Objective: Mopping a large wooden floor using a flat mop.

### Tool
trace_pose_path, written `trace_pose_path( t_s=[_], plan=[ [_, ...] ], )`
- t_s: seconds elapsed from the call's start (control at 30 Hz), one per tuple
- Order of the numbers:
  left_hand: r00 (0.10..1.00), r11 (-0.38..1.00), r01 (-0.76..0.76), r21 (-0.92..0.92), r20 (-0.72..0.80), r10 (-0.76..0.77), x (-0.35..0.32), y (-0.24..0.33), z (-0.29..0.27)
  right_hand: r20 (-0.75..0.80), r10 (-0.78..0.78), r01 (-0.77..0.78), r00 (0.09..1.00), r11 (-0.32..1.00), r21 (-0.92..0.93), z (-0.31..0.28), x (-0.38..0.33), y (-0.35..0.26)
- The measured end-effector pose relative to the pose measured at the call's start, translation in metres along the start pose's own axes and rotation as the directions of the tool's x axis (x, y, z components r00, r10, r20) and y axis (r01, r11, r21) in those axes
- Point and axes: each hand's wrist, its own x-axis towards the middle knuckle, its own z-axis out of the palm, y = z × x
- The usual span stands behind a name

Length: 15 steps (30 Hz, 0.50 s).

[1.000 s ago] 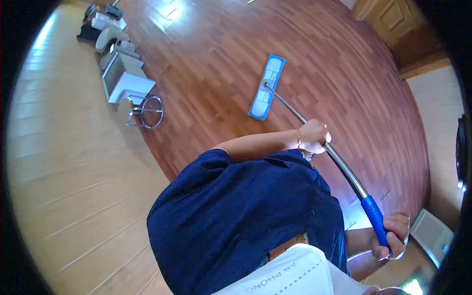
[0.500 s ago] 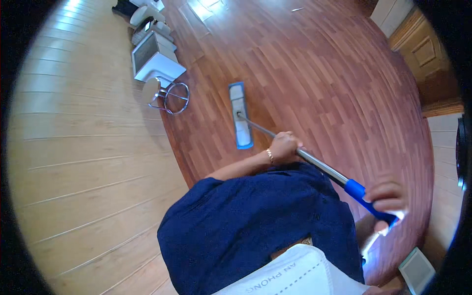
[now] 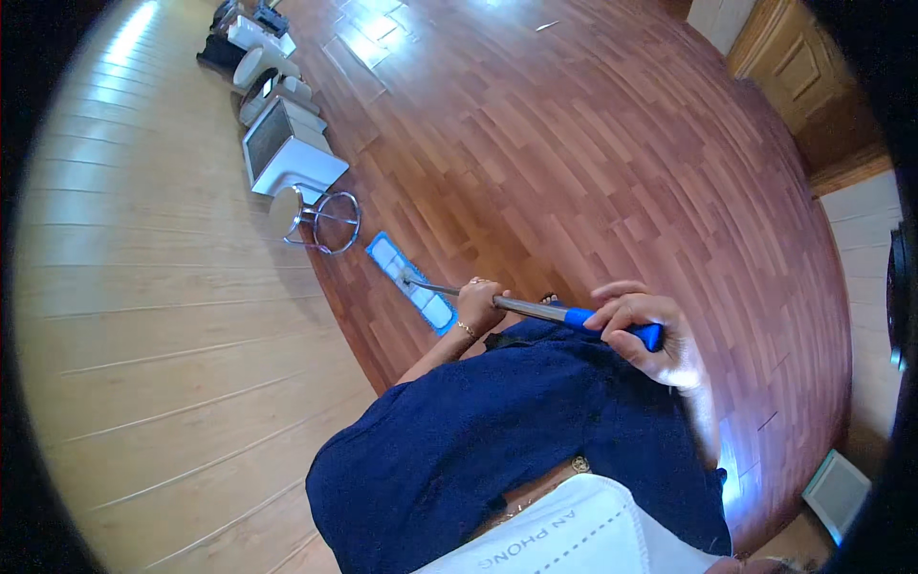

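Note:
A flat mop with a metal pole (image 3: pixel 531 307) slants across the front of my body. My left hand (image 3: pixel 481 304) is wrapped round the pole partway down, a gold bracelet on its wrist. At the upper end, my right hand (image 3: pixel 643 330) grips the blue handle (image 3: pixel 585 320) with thumb and fingers, some fingers lifted a little. The mop head (image 3: pixel 411 282), a long white pad with a blue fringe, lies flat on the reddish wood floor (image 3: pixel 574 163) close to the wall on the left.
A round stool with chrome legs (image 3: pixel 335 222) stands by the pale panelled wall (image 3: pixel 182 316), just beyond the mop head. Past it are a white cabinet-like unit (image 3: pixel 296 148) and other items along the wall. A wooden door (image 3: pixel 803 72) is at far right; a pale framed panel (image 3: pixel 837 496) sits at lower right.
The mop head has swung left and nearer to me, turning toward the wall. Both hands have moved left with the pole; my right hand has also risen in view.

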Motion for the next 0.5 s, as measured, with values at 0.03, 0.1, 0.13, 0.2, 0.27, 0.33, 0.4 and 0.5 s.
trace_pose_path(
  t_s=[0.03, 0.1, 0.13, 0.2, 0.27, 0.33, 0.4, 0.5],
  plan=[
    [0.999, 1.0, -0.029, -0.002, 0.014, 0.029, 0.004, 0.004, -0.005, -0.01, -0.061, 0.06, 0.998, 0.996, -0.062, -0.005, 0.0, -0.002],
    [0.997, 0.997, -0.074, -0.009, 0.033, 0.074, 0.015, 0.014, -0.007, -0.106, -0.11, 0.096, 0.988, 0.987, -0.132, -0.008, -0.007, -0.013],
    [0.993, 0.992, -0.116, -0.049, 0.029, 0.117, 0.019, 0.018, -0.004, -0.106, -0.104, 0.084, 0.989, 0.98, -0.182, -0.013, -0.011, -0.021],
    [0.965, 0.962, -0.246, -0.117, 0.061, 0.254, 0.036, 0.036, -0.001, -0.243, -0.152, 0.09, 0.958, 0.964, -0.25, -0.015, -0.025, -0.037],
    [0.943, 0.929, -0.288, -0.231, 0.103, 0.318, 0.049, 0.066, -0.007, -0.281, -0.072, -0.03, 0.957, 0.939, -0.342, -0.022, -0.048, -0.064],
    [0.874, 0.824, -0.441, -0.356, 0.037, 0.484, 0.067, 0.093, 0.005, -0.378, -0.233, 0.082, 0.896, 0.924, -0.374, -0.019, -0.073, -0.079],
    [0.791, 0.74, -0.561, -0.371, 0.023, 0.611, 0.081, 0.12, 0.006, -0.223, -0.397, 0.252, 0.89, 0.838, -0.484, -0.036, -0.096, -0.082],
    [0.685, 0.631, -0.634, -0.447, 0.054, 0.727, 0.098, 0.16, 0.012, -0.183, -0.391, 0.215, 0.902, 0.775, -0.595, -0.03, -0.133, -0.105]
  ],
)
